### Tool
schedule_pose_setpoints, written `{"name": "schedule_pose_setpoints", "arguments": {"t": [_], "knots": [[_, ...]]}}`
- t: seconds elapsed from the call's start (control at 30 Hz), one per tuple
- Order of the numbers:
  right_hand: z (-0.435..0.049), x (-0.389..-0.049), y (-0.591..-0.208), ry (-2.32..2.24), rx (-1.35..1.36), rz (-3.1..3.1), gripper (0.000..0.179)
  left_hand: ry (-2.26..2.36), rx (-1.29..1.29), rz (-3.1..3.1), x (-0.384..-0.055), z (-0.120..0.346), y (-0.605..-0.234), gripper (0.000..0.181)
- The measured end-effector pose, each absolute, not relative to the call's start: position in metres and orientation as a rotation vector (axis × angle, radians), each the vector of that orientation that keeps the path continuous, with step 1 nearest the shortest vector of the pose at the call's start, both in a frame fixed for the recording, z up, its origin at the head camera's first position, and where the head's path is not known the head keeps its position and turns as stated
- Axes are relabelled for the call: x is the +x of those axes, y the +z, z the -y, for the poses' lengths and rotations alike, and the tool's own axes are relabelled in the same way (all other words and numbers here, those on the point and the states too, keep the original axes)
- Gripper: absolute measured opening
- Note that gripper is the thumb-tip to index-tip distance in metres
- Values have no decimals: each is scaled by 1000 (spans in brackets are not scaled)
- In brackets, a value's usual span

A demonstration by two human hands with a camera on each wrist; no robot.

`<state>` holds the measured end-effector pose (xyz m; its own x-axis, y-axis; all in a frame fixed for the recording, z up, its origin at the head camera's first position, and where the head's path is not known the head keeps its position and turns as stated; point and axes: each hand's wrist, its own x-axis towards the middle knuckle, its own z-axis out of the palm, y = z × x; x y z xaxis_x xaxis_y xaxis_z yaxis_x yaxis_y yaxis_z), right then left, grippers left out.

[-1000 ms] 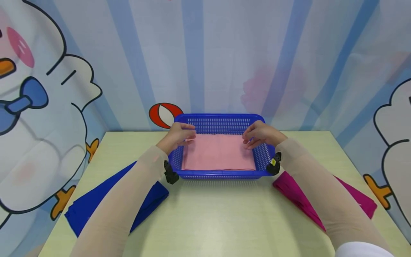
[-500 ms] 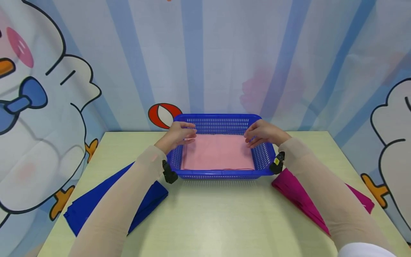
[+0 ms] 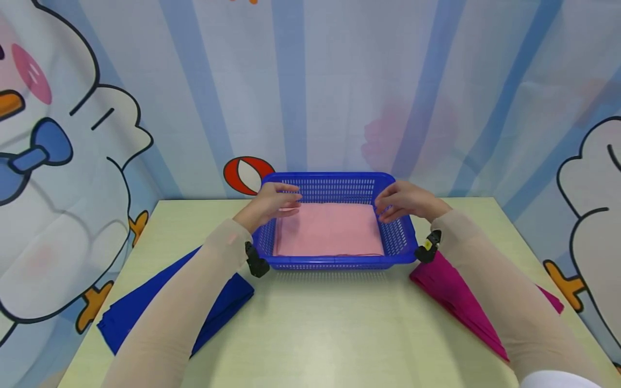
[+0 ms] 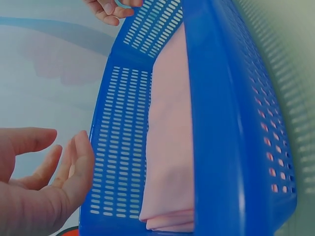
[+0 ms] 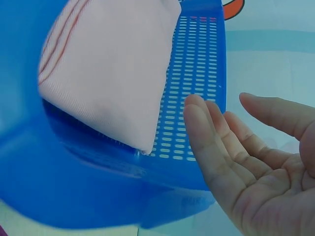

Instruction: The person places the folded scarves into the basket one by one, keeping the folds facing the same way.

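Observation:
A folded pink cloth [image 3: 330, 230] lies flat inside a blue plastic basket [image 3: 330, 262] at the back of the table. My left hand [image 3: 273, 203] hovers over the basket's left side, fingers loosely bent and holding nothing. Over the right side is my right hand [image 3: 406, 201], its fingers relaxed and also without anything in them. In the left wrist view, a gap shows between thumb and fingers of the left hand [image 4: 47, 182], apart from the pink cloth [image 4: 170, 132]. The right wrist view shows the right hand [image 5: 261, 162] with its palm bare, beside the cloth [image 5: 113, 73].
A folded blue cloth [image 3: 228, 304] lies at the table's left, partly under my left forearm. On the right, a folded magenta cloth [image 3: 451, 291] is partly hidden by my right forearm. A printed curtain [image 3: 335, 86] hangs behind the table [image 3: 330, 334].
My right hand has drifted a little to the right, away from the pink cloth. The left hand has barely moved. Cloth and basket stay in place.

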<state>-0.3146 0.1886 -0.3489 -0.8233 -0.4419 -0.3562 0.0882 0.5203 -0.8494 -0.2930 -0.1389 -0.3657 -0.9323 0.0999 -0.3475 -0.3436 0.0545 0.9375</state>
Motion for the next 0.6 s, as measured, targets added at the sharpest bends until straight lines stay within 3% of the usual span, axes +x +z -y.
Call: {"name": "schedule_pose_setpoints", "arguments": {"t": [0.6], "knots": [[-211, -297, -347, -1382, -262, -2233, 45, 1936, -132, -1939, -282, 114, -357, 44]]}}
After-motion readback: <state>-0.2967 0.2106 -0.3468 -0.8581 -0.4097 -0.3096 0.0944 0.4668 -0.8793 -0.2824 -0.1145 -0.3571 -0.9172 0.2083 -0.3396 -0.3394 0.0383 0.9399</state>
